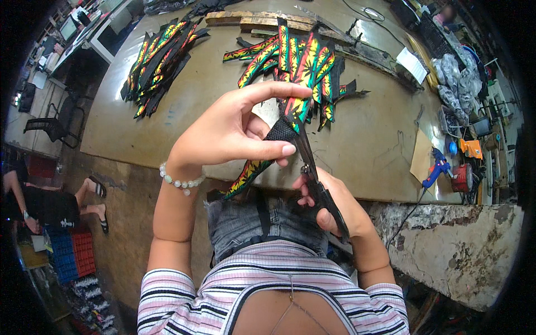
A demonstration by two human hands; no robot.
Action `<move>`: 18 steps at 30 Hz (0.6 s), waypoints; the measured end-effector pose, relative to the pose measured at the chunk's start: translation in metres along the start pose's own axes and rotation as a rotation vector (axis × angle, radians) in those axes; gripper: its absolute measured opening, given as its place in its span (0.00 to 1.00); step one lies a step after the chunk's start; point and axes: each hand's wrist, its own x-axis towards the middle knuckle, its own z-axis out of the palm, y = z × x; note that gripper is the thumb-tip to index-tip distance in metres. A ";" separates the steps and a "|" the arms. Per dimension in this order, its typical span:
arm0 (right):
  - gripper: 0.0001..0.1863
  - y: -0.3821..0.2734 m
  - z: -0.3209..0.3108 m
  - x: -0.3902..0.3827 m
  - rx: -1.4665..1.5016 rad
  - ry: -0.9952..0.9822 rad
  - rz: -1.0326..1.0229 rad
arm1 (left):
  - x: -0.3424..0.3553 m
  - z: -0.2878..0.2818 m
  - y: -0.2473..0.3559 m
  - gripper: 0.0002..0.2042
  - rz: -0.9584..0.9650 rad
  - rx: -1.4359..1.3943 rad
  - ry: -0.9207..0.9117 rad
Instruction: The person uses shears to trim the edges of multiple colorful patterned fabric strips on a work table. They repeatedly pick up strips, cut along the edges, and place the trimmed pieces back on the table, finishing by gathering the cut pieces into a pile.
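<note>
My left hand (pixel 220 128) pinches a folded patterned strap (pixel 248 177) between thumb and fingers. Bright red, yellow and green leaf shapes cover the strap on black, and a black webbing fold (pixel 281 129) shows between my fingertips. In my right hand (pixel 343 204) are black scissors (pixel 324 198), gripped by the handles. Their blades reach up beside the webbing, close to my left fingertips; whether they touch it I cannot tell. Just beyond my hands lies a heap of similar straps (pixel 285 50), and another strap pile (pixel 159 64) sits farther left on the table.
The brown table (pixel 201 100) carries wooden bars (pixel 257 21) and a long metal rail (pixel 368 56) at the back. At the right are a white paper (pixel 412 66), clear plastic bags (pixel 451 81) and a blue glue gun (pixel 437 168) with its cord. Another person (pixel 53 204) sits at the left.
</note>
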 end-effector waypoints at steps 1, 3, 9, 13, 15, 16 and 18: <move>0.37 -0.004 0.000 0.000 -0.039 0.032 -0.012 | 0.000 0.000 -0.001 0.34 -0.020 0.001 -0.004; 0.38 -0.014 -0.001 -0.002 -0.300 0.108 0.025 | 0.002 0.000 -0.004 0.34 -0.037 -0.060 -0.022; 0.36 -0.025 -0.005 -0.003 -0.578 0.287 0.006 | 0.005 -0.003 -0.007 0.33 -0.041 0.014 -0.023; 0.30 -0.017 0.000 0.001 -0.597 0.388 -0.054 | 0.005 -0.005 -0.012 0.34 -0.028 0.024 -0.043; 0.29 -0.012 0.002 0.002 -0.596 0.423 -0.054 | 0.005 -0.006 -0.014 0.35 -0.062 0.005 -0.065; 0.28 -0.010 0.002 0.003 -0.613 0.427 -0.057 | 0.005 -0.009 -0.014 0.35 -0.062 0.007 -0.073; 0.28 -0.006 0.003 0.003 -0.602 0.422 -0.025 | 0.004 -0.012 -0.015 0.38 -0.077 -0.030 -0.075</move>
